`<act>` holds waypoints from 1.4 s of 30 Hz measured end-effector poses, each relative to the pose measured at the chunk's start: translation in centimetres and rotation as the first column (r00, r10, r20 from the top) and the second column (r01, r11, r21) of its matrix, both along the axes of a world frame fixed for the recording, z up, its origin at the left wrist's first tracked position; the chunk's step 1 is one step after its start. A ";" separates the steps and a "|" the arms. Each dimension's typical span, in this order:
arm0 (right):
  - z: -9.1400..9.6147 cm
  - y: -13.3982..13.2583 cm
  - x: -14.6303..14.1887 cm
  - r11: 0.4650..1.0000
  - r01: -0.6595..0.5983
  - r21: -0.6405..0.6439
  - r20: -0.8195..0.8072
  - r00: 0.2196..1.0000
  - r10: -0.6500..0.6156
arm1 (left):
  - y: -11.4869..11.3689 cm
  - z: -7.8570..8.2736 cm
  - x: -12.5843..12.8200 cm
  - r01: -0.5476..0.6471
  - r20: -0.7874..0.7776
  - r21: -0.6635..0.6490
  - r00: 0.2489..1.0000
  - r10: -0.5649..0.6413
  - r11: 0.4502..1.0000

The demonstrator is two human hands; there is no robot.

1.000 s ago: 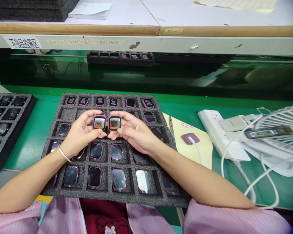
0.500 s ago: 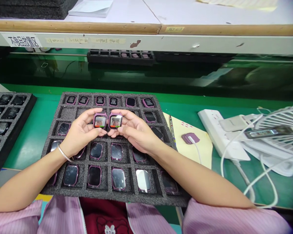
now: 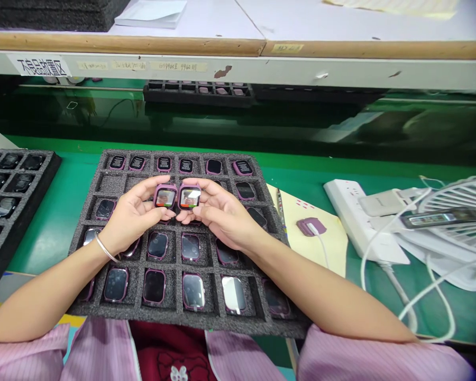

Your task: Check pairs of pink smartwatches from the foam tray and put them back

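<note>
My left hand (image 3: 137, 214) pinches a purple-cased smartwatch (image 3: 165, 197) without a strap between thumb and fingers. Beside it, my right hand (image 3: 222, 214) grips a second purple smartwatch (image 3: 190, 197). Both screens are lit with a picture and a red and green strip along the bottom, and the two cases are held side by side, nearly touching. Under my hands lies a black foam tray (image 3: 143, 312) divided into compartments. Several more purple watches sit in it face up, such as a dark-screened watch (image 3: 157, 245); some in the far row show white text.
Another foam tray (image 3: 49, 169) with watches lies at the left. To the right are yellow paper (image 3: 333, 248), a purple piece (image 3: 311, 226) with a white cable, a white power strip (image 3: 365, 233) and a white fan (image 3: 464, 211). A shelf edge (image 3: 238, 66) crosses beyond the bench.
The whole view has shifted very slightly, so things appear a little further right. Both hands still hold their watches in the same pose.
</note>
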State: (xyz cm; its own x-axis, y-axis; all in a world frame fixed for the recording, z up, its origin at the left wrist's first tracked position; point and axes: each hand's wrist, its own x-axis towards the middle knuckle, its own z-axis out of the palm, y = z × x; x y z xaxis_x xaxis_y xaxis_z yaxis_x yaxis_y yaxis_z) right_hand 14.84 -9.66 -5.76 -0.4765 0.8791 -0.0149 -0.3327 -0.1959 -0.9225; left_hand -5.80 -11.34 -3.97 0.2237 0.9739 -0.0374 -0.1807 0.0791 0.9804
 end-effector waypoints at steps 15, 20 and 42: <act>0.0 0.0 0.1 1.000 0.004 -0.012 -0.012 1.000 -0.004 | 0.1 0.0 -0.1 -0.013 0.058 -0.069 0.998 0.017 0.998; 0.0 0.0 0.1 1.000 -0.007 -0.002 -0.023 1.000 0.007 | 0.1 -0.1 -0.2 -0.015 0.048 -0.071 0.999 0.018 0.997; 4.7 2.7 -0.2 0.978 0.101 0.184 -0.029 0.995 -0.098 | 2.1 5.4 -0.7 0.007 0.074 0.117 0.997 -0.016 0.993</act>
State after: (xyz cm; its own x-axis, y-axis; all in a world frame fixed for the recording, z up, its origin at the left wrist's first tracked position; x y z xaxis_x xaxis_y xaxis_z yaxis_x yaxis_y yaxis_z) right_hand 14.67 -6.98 -1.08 -0.3852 0.9087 0.1607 -0.3604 0.0122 -0.9327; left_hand -6.53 -9.20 1.47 0.2325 0.9681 0.0930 -0.2533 -0.0320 0.9669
